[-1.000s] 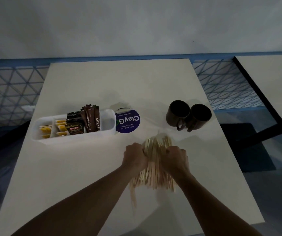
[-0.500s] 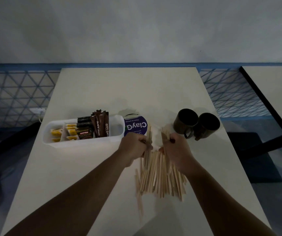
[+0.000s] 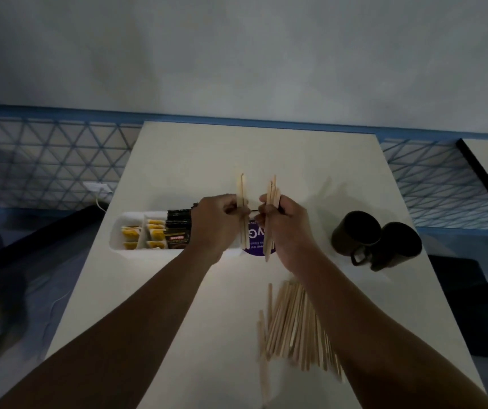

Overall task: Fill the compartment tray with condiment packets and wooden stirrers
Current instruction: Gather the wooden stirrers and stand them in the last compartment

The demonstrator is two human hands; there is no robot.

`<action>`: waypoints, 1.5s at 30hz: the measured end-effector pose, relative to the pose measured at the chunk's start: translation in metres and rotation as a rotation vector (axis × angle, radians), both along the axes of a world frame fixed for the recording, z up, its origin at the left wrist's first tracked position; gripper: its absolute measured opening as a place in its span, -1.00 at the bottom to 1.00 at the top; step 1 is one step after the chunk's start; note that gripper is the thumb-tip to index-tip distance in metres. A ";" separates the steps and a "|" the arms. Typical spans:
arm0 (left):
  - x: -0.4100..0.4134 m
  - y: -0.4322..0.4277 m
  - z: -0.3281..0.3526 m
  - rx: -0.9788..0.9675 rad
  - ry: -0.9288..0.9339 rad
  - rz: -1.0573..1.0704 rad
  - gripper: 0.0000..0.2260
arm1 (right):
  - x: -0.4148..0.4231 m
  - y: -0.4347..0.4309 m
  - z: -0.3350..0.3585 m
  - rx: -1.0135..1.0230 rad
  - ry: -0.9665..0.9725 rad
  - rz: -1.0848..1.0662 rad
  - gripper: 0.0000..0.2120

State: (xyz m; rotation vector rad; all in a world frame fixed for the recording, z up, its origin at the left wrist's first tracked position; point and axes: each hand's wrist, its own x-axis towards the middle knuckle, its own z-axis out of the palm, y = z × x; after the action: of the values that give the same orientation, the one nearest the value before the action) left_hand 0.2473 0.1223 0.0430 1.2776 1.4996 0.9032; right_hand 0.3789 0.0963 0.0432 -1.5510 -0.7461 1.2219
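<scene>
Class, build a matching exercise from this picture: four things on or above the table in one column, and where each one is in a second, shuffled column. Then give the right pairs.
Things
1. two dark mugs
2. loose pile of wooden stirrers
3. yellow packets
4. few stirrers held upright

Places
A. in the left end of the white tray
B. in the right hand
C. flat on the table, near the person
D. at the table's right side

Pairs: 1-D, 2-C, 3-A, 4-B
</scene>
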 end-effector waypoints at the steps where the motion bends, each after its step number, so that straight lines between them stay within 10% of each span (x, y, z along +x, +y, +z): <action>1: -0.003 0.002 0.000 0.053 0.060 0.033 -0.90 | -0.004 0.005 0.001 0.014 -0.007 -0.015 -0.80; 12: -0.012 0.004 -0.018 0.284 0.275 0.147 -0.87 | -0.040 0.041 -0.018 0.036 0.180 -0.102 -0.77; 38: -0.008 -0.003 -0.025 0.219 0.395 0.143 -0.87 | -0.022 0.030 -0.032 -0.013 -0.299 0.138 -0.63; 45: -0.002 -0.027 -0.027 -0.096 0.283 -0.204 -0.73 | 0.012 -0.001 -0.028 -0.025 -0.333 0.109 -0.75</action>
State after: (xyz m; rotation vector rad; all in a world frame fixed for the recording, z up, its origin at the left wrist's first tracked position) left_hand 0.2456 0.0957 0.0162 1.5022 1.5718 0.5276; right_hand 0.3907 0.0955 0.0157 -1.7779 -1.0447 1.0643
